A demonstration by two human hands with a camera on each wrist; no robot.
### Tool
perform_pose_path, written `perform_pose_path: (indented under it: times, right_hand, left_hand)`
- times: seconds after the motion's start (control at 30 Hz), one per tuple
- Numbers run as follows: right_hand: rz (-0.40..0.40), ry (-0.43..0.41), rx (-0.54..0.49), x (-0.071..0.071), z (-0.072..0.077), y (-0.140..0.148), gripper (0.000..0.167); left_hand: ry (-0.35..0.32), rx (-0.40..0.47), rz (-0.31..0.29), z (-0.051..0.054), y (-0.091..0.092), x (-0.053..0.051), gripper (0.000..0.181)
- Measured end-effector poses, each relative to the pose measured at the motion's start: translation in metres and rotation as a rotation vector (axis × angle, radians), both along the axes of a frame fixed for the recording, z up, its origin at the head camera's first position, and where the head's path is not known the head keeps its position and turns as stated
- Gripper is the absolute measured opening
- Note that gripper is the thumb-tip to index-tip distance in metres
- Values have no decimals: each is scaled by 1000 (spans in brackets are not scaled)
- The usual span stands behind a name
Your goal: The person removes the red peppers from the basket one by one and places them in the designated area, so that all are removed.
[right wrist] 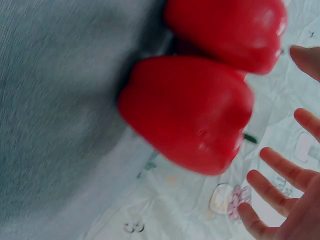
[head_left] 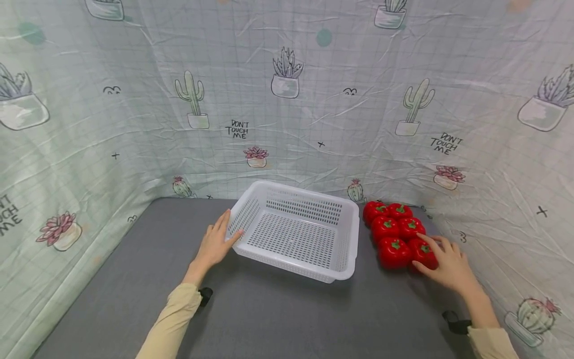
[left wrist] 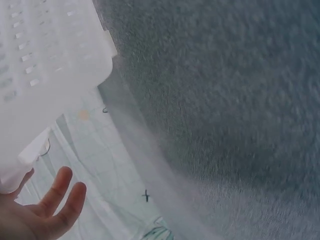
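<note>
A white perforated plastic basket (head_left: pixel 287 264) stands on the grey surface in the head view. My left hand (head_left: pixel 215 245) holds its left rim near the front corner, thumb over the rim and fingers along the outside. Two spread fingers (left wrist: pixel 61 192) show apart from the basket in the left wrist view. To the right of the basket, several red bell peppers (head_left: pixel 394 253) with green stems sit in close rows. Over the front right pepper (right wrist: pixel 190 115) my right hand (head_left: pixel 450 264) hovers with spread fingers. A gap shows between the fingertips and that pepper in the right wrist view.
The grey tabletop (head_left: pixel 287 324) extends in front of the basket and to its left. A pale cloth (head_left: pixel 323 114) printed with cacti hangs behind and at both sides. It comes close to the peppers on the right.
</note>
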State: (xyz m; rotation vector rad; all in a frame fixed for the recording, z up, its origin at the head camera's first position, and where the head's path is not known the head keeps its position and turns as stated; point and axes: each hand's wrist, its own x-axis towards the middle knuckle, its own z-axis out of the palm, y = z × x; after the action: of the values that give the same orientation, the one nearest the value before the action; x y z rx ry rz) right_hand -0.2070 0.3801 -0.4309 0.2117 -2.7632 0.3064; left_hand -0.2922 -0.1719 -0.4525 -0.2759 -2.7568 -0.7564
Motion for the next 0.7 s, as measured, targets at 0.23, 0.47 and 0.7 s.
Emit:
perform_pose_path:
  times: [0.23, 0.47, 0.7]
  right_hand:
    - [101, 158, -46, -1, 6, -21, 62]
    - [180, 189, -70, -1, 11, -39, 62]
    - [201, 180, -13, 2, 14, -53, 71]
  left_hand:
    - [-64, 239, -73, 3, -4, -2, 65]
    - [-115, 368, -137, 12, -11, 3, 60]
    - [-93, 322, -144, 21, -23, 25, 59]
